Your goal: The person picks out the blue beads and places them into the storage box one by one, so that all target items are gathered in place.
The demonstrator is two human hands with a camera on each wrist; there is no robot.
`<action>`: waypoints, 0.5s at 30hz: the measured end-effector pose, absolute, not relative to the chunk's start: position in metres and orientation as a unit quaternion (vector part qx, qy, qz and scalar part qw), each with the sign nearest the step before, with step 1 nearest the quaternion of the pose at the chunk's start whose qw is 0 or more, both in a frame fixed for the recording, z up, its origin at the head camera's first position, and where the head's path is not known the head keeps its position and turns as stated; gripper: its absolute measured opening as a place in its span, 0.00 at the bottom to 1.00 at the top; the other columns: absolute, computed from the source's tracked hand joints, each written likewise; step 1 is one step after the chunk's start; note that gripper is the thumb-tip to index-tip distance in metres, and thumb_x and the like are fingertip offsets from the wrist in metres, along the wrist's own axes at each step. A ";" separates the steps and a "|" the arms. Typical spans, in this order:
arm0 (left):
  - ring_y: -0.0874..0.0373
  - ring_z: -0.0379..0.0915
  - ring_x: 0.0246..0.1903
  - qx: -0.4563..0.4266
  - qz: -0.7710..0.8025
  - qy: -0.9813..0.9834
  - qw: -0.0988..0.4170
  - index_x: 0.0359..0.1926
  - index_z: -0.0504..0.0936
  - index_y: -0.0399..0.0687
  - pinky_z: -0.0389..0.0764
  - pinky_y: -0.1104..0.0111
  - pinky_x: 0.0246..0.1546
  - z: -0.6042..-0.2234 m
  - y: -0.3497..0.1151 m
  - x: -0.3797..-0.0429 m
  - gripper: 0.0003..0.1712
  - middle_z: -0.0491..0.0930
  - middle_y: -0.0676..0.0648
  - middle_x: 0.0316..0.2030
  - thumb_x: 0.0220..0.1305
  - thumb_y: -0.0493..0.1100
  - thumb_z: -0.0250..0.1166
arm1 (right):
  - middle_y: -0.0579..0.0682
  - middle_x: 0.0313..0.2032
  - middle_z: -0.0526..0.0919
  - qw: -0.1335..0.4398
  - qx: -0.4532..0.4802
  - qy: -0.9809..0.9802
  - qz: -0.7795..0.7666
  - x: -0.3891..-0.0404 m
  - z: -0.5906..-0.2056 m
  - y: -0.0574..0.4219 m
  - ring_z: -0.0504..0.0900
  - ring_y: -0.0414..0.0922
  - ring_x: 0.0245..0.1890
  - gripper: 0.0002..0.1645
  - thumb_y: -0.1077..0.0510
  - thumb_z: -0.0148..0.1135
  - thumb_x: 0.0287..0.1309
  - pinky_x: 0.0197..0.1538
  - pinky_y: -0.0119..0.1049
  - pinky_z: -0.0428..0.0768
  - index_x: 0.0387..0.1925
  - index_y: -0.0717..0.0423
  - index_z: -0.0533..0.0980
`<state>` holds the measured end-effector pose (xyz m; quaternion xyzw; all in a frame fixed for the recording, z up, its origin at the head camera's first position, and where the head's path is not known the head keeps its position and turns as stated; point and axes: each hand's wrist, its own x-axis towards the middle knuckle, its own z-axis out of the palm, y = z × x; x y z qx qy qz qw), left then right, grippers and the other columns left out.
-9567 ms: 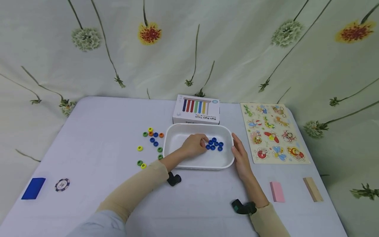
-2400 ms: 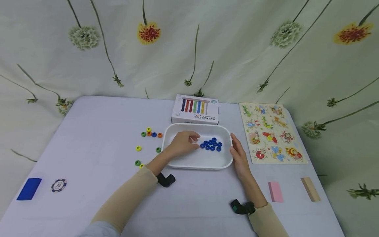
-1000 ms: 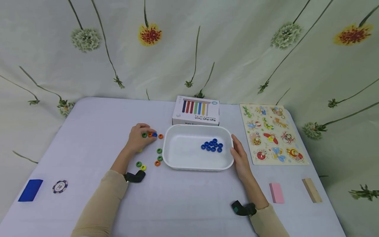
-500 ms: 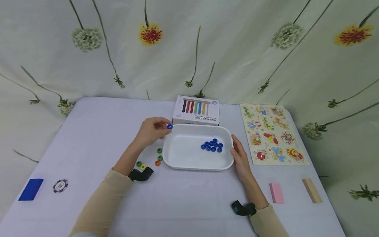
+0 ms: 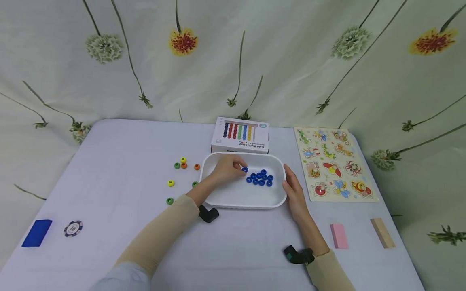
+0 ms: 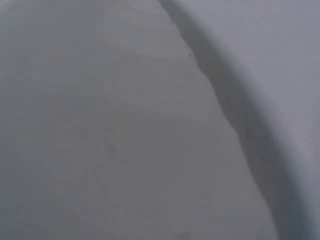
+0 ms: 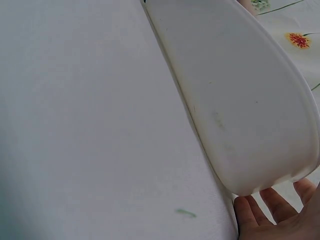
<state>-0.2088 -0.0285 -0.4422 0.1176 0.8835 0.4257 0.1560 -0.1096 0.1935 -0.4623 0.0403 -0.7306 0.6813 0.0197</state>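
Note:
In the head view my left hand (image 5: 226,169) reaches over the white tray (image 5: 225,201) and pinches a blue bead (image 5: 245,169) between thumb and fingers. Just right of it, several blue beads (image 5: 261,182) lie grouped on the tray floor. My right hand (image 5: 297,198) rests against the tray's right end, its fingers fairly straight along the outer wall. In the right wrist view, the right hand's fingertips (image 7: 267,200) touch the tray's outer wall (image 7: 240,100). The left wrist view is a dim close-up of a pale surface; no hand or bead shows there.
Left of the tray lie loose beads: yellow (image 5: 170,183), green (image 5: 176,165) and orange (image 5: 197,166). A bead-set box (image 5: 240,135) stands behind the tray, an animal puzzle board (image 5: 335,163) to the right. Pink (image 5: 339,236) and wooden (image 5: 382,233) blocks, a chip (image 5: 73,228) and a blue rectangle (image 5: 37,233) flank.
My left hand took a blue bead from the loose beads at the left and carried it rightward over the tray. The right hand stays at the tray's right end.

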 end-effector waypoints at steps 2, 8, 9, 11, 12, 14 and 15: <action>0.58 0.70 0.27 0.119 0.404 0.893 0.157 0.34 0.81 0.52 0.71 0.71 0.27 -0.446 -0.023 -0.210 0.11 0.75 0.51 0.25 0.44 0.40 0.68 | 0.48 0.67 0.52 0.018 0.041 -0.731 0.681 -0.110 -0.463 0.194 0.51 0.47 0.66 0.29 0.61 0.38 0.64 0.62 0.45 0.57 0.66 0.50 0.50; 0.59 0.69 0.28 0.145 0.336 0.916 0.162 0.35 0.82 0.50 0.69 0.71 0.30 -0.448 -0.013 -0.208 0.13 0.75 0.51 0.26 0.43 0.39 0.68 | 0.47 0.66 0.53 0.018 0.026 -0.736 0.676 -0.109 -0.463 0.194 0.52 0.45 0.66 0.29 0.61 0.38 0.64 0.63 0.42 0.56 0.66 0.49 0.51; 0.59 0.69 0.28 0.148 0.329 0.918 0.164 0.35 0.82 0.50 0.69 0.71 0.30 -0.448 -0.012 -0.207 0.13 0.75 0.52 0.26 0.43 0.39 0.68 | 0.47 0.66 0.53 0.018 0.027 -0.735 0.677 -0.109 -0.462 0.194 0.51 0.45 0.66 0.29 0.61 0.38 0.64 0.63 0.43 0.56 0.66 0.49 0.51; 0.59 0.68 0.27 0.151 0.329 0.917 0.169 0.35 0.82 0.49 0.68 0.71 0.29 -0.448 -0.011 -0.205 0.13 0.74 0.51 0.24 0.43 0.38 0.67 | 0.48 0.66 0.53 0.016 0.029 -0.732 0.680 -0.109 -0.462 0.194 0.51 0.46 0.67 0.29 0.61 0.38 0.64 0.63 0.43 0.56 0.66 0.50 0.51; 0.59 0.68 0.27 0.154 0.330 0.915 0.171 0.36 0.82 0.48 0.68 0.71 0.29 -0.448 -0.011 -0.205 0.13 0.75 0.51 0.24 0.43 0.37 0.67 | 0.48 0.67 0.53 0.016 0.031 -0.731 0.682 -0.109 -0.462 0.194 0.51 0.46 0.67 0.29 0.61 0.38 0.64 0.63 0.43 0.56 0.66 0.50 0.51; 0.59 0.69 0.27 0.164 0.337 0.910 0.178 0.38 0.82 0.46 0.68 0.72 0.29 -0.449 -0.012 -0.204 0.14 0.77 0.50 0.26 0.44 0.36 0.65 | 0.48 0.67 0.53 0.017 0.035 -0.729 0.684 -0.109 -0.461 0.193 0.51 0.46 0.67 0.29 0.61 0.38 0.64 0.63 0.43 0.56 0.66 0.50 0.50; 0.59 0.70 0.28 0.171 0.338 0.908 0.182 0.40 0.82 0.44 0.69 0.72 0.30 -0.449 -0.013 -0.204 0.15 0.79 0.49 0.29 0.46 0.35 0.64 | 0.48 0.66 0.53 0.018 0.035 -0.729 0.684 -0.109 -0.461 0.193 0.51 0.46 0.67 0.29 0.61 0.38 0.64 0.63 0.42 0.56 0.66 0.50 0.51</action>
